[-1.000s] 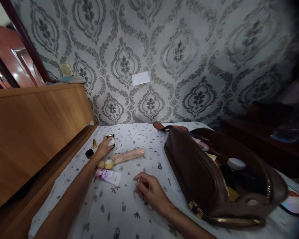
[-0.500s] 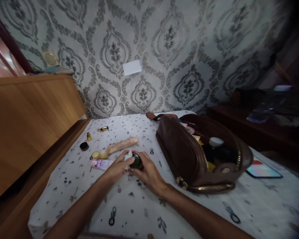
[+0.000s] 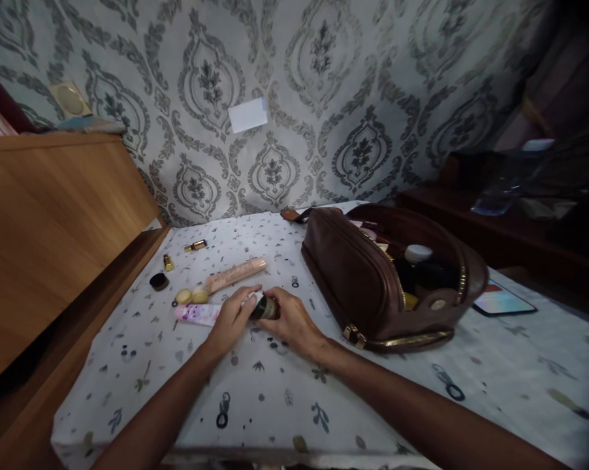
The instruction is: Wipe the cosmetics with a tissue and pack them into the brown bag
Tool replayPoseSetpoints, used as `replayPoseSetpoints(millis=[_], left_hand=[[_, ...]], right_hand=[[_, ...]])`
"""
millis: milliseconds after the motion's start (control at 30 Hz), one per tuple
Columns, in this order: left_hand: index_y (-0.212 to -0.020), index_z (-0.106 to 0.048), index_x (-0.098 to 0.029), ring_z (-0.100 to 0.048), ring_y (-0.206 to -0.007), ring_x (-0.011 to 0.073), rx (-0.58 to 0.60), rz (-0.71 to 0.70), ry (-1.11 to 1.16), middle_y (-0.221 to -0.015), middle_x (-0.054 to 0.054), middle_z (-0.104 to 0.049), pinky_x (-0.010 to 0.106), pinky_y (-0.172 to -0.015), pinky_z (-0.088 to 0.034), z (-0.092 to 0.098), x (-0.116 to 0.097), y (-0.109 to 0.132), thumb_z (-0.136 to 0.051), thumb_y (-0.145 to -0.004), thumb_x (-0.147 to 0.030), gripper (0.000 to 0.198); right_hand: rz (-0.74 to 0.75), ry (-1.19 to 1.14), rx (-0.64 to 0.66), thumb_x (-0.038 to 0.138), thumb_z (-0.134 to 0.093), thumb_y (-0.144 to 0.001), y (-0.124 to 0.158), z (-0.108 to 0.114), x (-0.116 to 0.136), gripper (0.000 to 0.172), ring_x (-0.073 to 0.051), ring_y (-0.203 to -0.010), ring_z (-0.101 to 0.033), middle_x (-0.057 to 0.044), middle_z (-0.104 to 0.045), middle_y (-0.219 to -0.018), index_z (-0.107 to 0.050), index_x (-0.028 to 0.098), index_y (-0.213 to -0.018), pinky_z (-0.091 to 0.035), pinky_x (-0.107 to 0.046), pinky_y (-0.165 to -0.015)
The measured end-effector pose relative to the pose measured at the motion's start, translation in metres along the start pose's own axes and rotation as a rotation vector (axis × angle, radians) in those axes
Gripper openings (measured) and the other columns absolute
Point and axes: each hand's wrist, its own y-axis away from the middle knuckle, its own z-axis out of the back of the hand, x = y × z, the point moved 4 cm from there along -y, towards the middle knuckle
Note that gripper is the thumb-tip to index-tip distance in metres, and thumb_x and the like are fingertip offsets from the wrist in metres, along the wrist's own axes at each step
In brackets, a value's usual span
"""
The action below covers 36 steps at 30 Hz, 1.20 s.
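My right hand (image 3: 294,321) is closed round a small dark green jar (image 3: 268,309), which lies on its side in the grip. Pressed to the jar's left end is something white and crumpled like a tissue (image 3: 256,298), pinched in my left hand (image 3: 233,314). Both hands are low over the patterned white cloth. Beside my left hand lies a pink and white tube (image 3: 196,314), partly covered by it. Just beyond are a peach tube (image 3: 238,273) and two small yellowish round pots (image 3: 183,297).
An unzipped brown toiletry bag (image 3: 348,281) full of items stands to the right, with a phone-like flat device (image 3: 505,300) past it. Far left lie a dark round lid (image 3: 158,281) and two gold lipstick-like pieces (image 3: 195,245). A wooden panel (image 3: 69,196) borders the left side.
The dark green jar has turned from facing me end-on to lying sideways between my hands. The whole view has shifted slightly; the items on the cloth stay in place.
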Motion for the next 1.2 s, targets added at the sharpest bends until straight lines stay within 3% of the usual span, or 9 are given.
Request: replayPoseSetpoints(millis=[233,400,500,600,767,900,1067,1200], left_hand=[[-0.134,-0.057,-0.023,-0.052,-0.129,0.0247,0.119,-0.508,-0.283,-0.131,0.013,-0.062,0.048,-0.106,-0.045,-0.004,-0.019,0.009,-0.040,-0.098,-0.015,0.040],[-0.137,-0.053,-0.022,-0.049,-0.131,0.0263,0.175,-0.619,-0.390,-0.128,0.013,-0.063,0.049,-0.105,-0.046,-0.008,-0.027,0.013,-0.041,-0.096,-0.010,0.044],[-0.132,-0.056,-0.020,-0.053,-0.123,0.0261,0.140,-0.561,-0.435,-0.122,0.013,-0.064,0.047,-0.102,-0.048,-0.008,-0.031,0.012,-0.040,-0.096,-0.013,0.039],[-0.121,-0.060,-0.019,-0.059,-0.108,0.0243,0.090,-0.350,-0.420,-0.113,0.012,-0.064,0.042,-0.095,-0.049,-0.005,-0.028,0.007,-0.037,-0.099,-0.022,0.032],[-0.095,-0.059,-0.018,-0.060,-0.084,0.0204,0.028,-0.029,-0.292,-0.089,0.006,-0.063,0.033,-0.078,-0.046,0.000,-0.017,0.003,-0.034,-0.101,-0.039,0.033],[-0.084,-0.050,-0.020,-0.054,-0.071,0.0174,-0.012,0.065,-0.179,-0.074,0.000,-0.056,0.030,-0.068,-0.041,0.000,-0.011,0.003,-0.032,-0.101,-0.045,0.035],[-0.091,-0.046,-0.023,-0.050,-0.061,0.0148,-0.033,0.205,-0.040,-0.070,-0.004,-0.050,0.027,-0.059,-0.040,-0.001,-0.005,0.009,-0.037,-0.098,-0.048,0.028],[-0.089,-0.047,-0.022,-0.053,-0.066,0.0146,-0.028,0.165,-0.046,-0.075,-0.003,-0.054,0.026,-0.061,-0.042,-0.002,-0.009,0.010,-0.046,-0.095,-0.041,0.020]], right_hand=[[-0.090,-0.164,-0.002,0.023,-0.076,-0.059,-0.008,-0.004,-0.015,0.027,-0.011,-0.062,-0.045,0.007,-0.051,-0.065,-0.057,0.017,-0.078,-0.036,-0.022,-0.056],[-0.098,-0.232,0.056,0.022,-0.075,-0.057,-0.009,-0.007,-0.018,0.030,-0.011,-0.062,-0.047,0.006,-0.052,-0.066,-0.055,0.017,-0.078,-0.037,-0.022,-0.057],[-0.017,-0.089,0.041,0.018,-0.073,-0.060,-0.005,-0.004,-0.009,0.029,-0.013,-0.066,-0.051,0.004,-0.056,-0.072,-0.056,0.017,-0.083,-0.039,-0.024,-0.061],[0.040,0.006,0.030,0.021,-0.074,-0.064,-0.001,-0.002,-0.002,0.031,-0.016,-0.074,-0.055,0.000,-0.061,-0.082,-0.057,0.017,-0.089,-0.041,-0.027,-0.067],[0.027,-0.004,0.043,0.020,-0.078,-0.063,0.000,-0.003,-0.003,0.037,-0.014,-0.070,-0.054,0.002,-0.060,-0.079,-0.058,0.018,-0.094,-0.042,-0.025,-0.065],[0.001,-0.066,0.004,0.025,-0.078,-0.066,0.000,-0.001,-0.004,0.036,-0.014,-0.070,-0.054,0.002,-0.060,-0.080,-0.057,0.019,-0.094,-0.042,-0.025,-0.064],[-0.007,-0.041,-0.092,0.026,-0.074,-0.067,0.001,0.006,-0.001,0.030,-0.016,-0.072,-0.054,0.002,-0.059,-0.080,-0.054,0.021,-0.089,-0.041,-0.026,-0.065],[0.020,-0.004,-0.103,0.024,-0.070,-0.069,0.001,0.009,0.002,0.025,-0.017,-0.075,-0.054,0.001,-0.058,-0.081,-0.052,0.021,-0.085,-0.041,-0.027,-0.068]])
